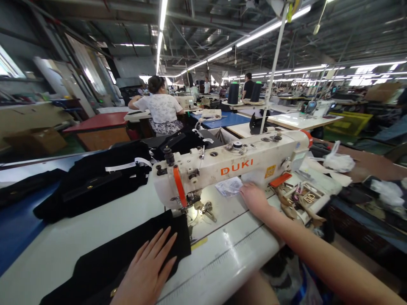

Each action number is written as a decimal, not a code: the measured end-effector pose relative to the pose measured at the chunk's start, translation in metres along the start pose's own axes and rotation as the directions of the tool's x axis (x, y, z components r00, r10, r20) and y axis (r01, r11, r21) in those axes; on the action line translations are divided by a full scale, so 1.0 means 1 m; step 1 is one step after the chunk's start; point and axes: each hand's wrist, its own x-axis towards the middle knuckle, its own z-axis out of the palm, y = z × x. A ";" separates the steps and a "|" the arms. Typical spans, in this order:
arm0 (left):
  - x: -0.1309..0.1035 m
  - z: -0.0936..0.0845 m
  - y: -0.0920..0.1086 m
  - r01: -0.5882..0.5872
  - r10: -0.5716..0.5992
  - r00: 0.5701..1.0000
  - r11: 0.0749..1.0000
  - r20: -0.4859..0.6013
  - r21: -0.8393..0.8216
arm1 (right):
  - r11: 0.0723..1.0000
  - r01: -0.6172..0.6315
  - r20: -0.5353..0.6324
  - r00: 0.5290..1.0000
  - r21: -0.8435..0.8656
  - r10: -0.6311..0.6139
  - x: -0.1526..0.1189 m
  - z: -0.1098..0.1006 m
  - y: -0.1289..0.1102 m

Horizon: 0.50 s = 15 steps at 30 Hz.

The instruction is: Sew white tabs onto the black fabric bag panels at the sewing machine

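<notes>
where left hand [151,267] is lying flat: black fabric [119,242] is resting underneath, ungripped.
right hand [255,200]: is touching white packet [229,187] on machine bed [224,214]; cannot tell whether pinching.
sewing machine [235,163]: is obstructing between black pile [95,180] and parts tray [321,201].

Single head-worn view, facing forward and down from close above a white desk [68,250]; the sewing machine [235,163] sits near, slightly right of centre, while distant ceiling lights [254,36] recede across the top.
</notes>
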 end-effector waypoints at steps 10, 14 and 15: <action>0.000 -0.002 0.002 0.070 -0.075 0.997 0.990 -0.033 -0.121 | 0.999 -0.036 -0.038 0.999 0.017 0.036 -0.002 -0.005 0.005; 0.001 -0.012 0.009 0.064 -0.073 0.996 0.986 -0.054 -0.153 | 0.996 -0.061 -0.044 0.997 0.070 0.064 -0.004 -0.004 0.004; 0.001 -0.014 0.010 0.055 -0.064 0.996 0.987 -0.060 -0.150 | 0.994 -0.058 -0.046 0.997 0.091 0.062 -0.003 -0.004 0.004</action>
